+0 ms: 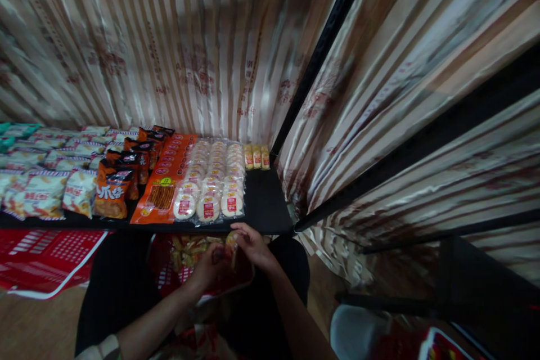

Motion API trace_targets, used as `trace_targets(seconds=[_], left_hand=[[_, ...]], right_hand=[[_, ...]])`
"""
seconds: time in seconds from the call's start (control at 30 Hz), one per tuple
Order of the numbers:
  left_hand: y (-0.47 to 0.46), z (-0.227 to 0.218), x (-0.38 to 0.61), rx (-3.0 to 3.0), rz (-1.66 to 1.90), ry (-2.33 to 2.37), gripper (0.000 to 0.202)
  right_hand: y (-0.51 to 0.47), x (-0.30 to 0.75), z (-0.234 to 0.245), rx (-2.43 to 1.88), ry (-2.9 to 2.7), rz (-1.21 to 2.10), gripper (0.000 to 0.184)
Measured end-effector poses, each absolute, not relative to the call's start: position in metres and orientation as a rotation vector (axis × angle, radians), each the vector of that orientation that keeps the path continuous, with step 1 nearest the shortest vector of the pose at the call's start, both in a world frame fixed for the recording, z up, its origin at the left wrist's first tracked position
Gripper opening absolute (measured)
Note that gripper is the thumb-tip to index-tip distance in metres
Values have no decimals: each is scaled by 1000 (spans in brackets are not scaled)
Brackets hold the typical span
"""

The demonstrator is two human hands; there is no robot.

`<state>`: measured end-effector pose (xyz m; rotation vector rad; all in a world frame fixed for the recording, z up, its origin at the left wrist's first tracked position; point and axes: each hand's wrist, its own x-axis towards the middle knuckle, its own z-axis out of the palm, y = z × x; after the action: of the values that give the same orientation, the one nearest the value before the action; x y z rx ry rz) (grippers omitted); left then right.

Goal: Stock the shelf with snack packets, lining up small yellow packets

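Over a red basket point(158, 264) between my knees, my hands meet just below the shelf's front edge. My right hand point(253, 244) is closed on small yellow-and-red wrapped snack packets point(231, 244), its thumb and fingers at their upper end. From the lower left, my left hand point(205, 270) is closed round the lower part of the same packets; how many there are is too dark to tell. Loose yellow snack packets point(185, 250) lie in the basket. Three similar yellow packets point(257, 157) stand side by side at the shelf's back right corner.
On the black shelf point(265, 197) are rows of round white crackers point(208, 207), a flat orange bag point(162, 188), orange-black bags point(113, 188) and white bags point(46, 194). A black post point(320, 56) rises at the corner. Another red basket point(50, 256) sits at left; a grey stool point(356, 329) stands lower right.
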<state>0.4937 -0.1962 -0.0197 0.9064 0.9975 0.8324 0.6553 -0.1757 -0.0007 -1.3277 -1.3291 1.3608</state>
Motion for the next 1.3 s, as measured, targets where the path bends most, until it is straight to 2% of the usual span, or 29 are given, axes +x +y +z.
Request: trace_targets(seconds=[0.37, 0.6, 0.73, 0.97, 1.3], left_hand=[[-187, 20, 528, 1005, 832, 1013, 31], [-172, 19, 550, 1239, 955, 1050, 16], [-166, 15, 561, 1348, 961, 1110, 15], [-156, 17, 578, 1464, 955, 1214, 7], [-143, 27, 597, 1440, 904, 1245, 10]], right_hand=[[-173, 676, 17, -1407, -1075, 1193, 39], [-172, 682, 13, -1370, -862, 1018, 42], [-172, 685, 11, -1333, -802, 943, 41], [-172, 686, 15, -1408, -821, 840, 38], [-168, 695, 10, -1688, -1000, 571, 42]])
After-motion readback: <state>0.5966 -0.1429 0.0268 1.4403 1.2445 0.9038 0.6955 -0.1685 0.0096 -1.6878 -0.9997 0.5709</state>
